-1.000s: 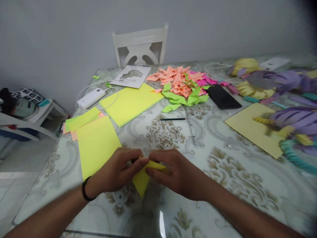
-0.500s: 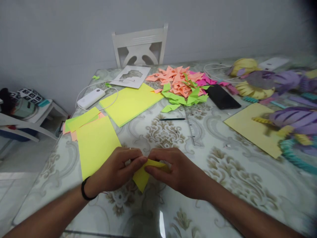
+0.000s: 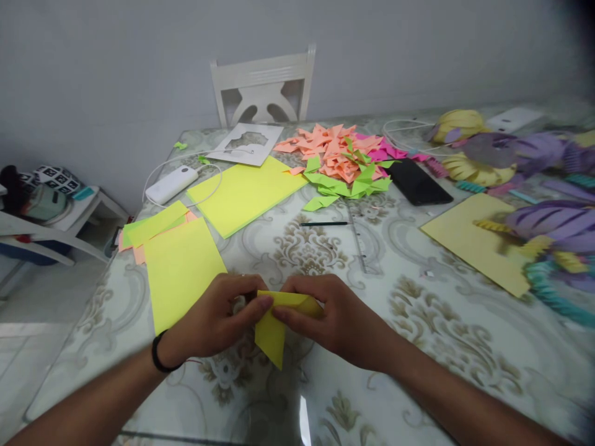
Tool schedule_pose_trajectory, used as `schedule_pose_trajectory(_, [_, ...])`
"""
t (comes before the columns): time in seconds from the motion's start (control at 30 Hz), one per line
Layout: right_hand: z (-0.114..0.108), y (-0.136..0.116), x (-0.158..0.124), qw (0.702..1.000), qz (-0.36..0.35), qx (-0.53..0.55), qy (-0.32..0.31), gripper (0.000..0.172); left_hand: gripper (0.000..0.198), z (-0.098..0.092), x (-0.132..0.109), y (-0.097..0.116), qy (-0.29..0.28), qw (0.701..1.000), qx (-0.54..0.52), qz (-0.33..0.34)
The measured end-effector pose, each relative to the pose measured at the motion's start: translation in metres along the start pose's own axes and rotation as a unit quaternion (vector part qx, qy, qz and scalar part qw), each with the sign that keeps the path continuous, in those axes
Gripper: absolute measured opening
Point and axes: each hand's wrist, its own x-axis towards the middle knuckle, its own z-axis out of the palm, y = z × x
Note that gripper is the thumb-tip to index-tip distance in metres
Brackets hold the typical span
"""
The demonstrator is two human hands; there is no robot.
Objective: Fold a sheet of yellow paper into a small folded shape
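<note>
Between my two hands is a small folded piece of yellow paper [image 3: 271, 337], raised in front of me near the table's front. My left hand [image 3: 230, 316] pinches its upper left corner with thumb and forefinger. On the other side, my right hand [image 3: 318, 316] grips the folded top part, thumb in front and fingers behind. One pointed flap hangs down between the hands. The fingers partly cover the paper's right end. A yellow sheet [image 3: 183, 266] lies flat just beyond my left hand.
Yellow sheets [image 3: 246, 192] lie farther back beside a white power bank [image 3: 171, 184] with a cable. Folded orange and green paper pieces [image 3: 344, 164] form a pile. A pencil [image 3: 324, 223], a clear ruler [image 3: 357, 241], a phone [image 3: 418, 181] and purple paper crafts [image 3: 553, 226] also lie around.
The yellow paper has turned slightly between my fingers; its hanging flap now points farther right and its top left corner shows above my left thumb. Both hands keep hold of it.
</note>
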Motion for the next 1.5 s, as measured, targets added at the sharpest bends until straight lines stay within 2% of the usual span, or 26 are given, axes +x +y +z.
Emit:
schedule_pose_trajectory(0.17, [-0.001,0.001,0.001,1.0,-0.007,0.01,0.017,0.02,0.035,-0.001,-0.001,-0.004,-0.001,0.999,-0.033,-0.01])
schedule_pose_trajectory(0.37, [-0.003,0.001,0.003,0.997,-0.016,0.021,0.066,0.011,0.04,0.003,0.0,-0.006,0.031,0.998,-0.054,-0.028])
schedule_pose_trajectory(0.5, [-0.001,0.001,0.002,0.989,-0.058,0.011,0.137,0.009,0.034,0.003,0.002,-0.004,0.07,0.994,-0.069,-0.038])
schedule_pose_trajectory(0.6, [0.0,0.003,0.001,0.972,-0.124,-0.013,0.2,0.005,0.041,0.002,0.002,-0.006,0.089,0.991,-0.083,-0.053])
schedule_pose_trajectory(0.67, [0.001,0.005,0.0,0.957,-0.177,-0.046,0.226,0.009,0.05,0.001,0.002,-0.009,0.078,0.987,-0.114,-0.077])
schedule_pose_trajectory(0.77, [0.002,0.008,0.0,0.931,-0.251,-0.113,0.238,0.013,0.057,0.001,0.003,-0.012,0.018,0.972,-0.209,-0.106])
schedule_pose_trajectory(0.83, [0.003,0.009,0.0,0.917,-0.285,-0.152,0.235,0.017,0.052,0.001,0.003,-0.012,-0.024,0.961,-0.251,-0.111])
schedule_pose_trajectory(0.9, [0.005,0.011,0.001,0.907,-0.301,-0.178,0.235,0.022,0.041,0.001,0.004,-0.012,-0.037,0.958,-0.259,-0.116])
schedule_pose_trajectory(0.97, [0.006,0.013,0.002,0.905,-0.289,-0.183,0.253,0.028,0.034,0.001,0.004,-0.011,-0.027,0.957,-0.263,-0.121])
schedule_pose_trajectory(1.03, [0.006,0.014,0.003,0.913,-0.241,-0.147,0.294,0.038,0.033,0.002,0.004,-0.012,0.001,0.955,-0.272,-0.116])
schedule_pose_trajectory(1.13, [0.004,0.018,0.007,0.933,-0.138,-0.001,0.332,0.052,0.03,0.004,0.004,-0.016,0.06,0.954,-0.274,-0.104])
schedule_pose_trajectory(1.17, [0.002,0.019,0.008,0.941,-0.111,0.058,0.316,0.048,0.03,0.005,0.003,-0.018,0.079,0.953,-0.273,-0.099])
schedule_pose_trajectory(1.23, [0.0,0.022,0.01,0.95,-0.065,0.154,0.263,0.022,0.03,0.006,0.003,-0.021,0.107,0.95,-0.278,-0.091])
schedule_pose_trajectory(1.27, [-0.001,0.022,0.01,0.953,-0.054,0.186,0.234,0.019,0.03,0.006,0.003,-0.022,0.114,0.949,-0.282,-0.086])
schedule_pose_trajectory(1.37, [-0.002,0.022,0.008,0.96,-0.052,0.211,0.175,0.038,0.029,0.006,0.003,-0.021,0.113,0.949,-0.284,-0.077])
schedule_pose_trajectory(1.5, [0.0,0.015,0.004,0.978,-0.032,0.169,0.115,0.03,0.029,0.004,0.002,-0.013,0.046,0.967,-0.238,-0.074])
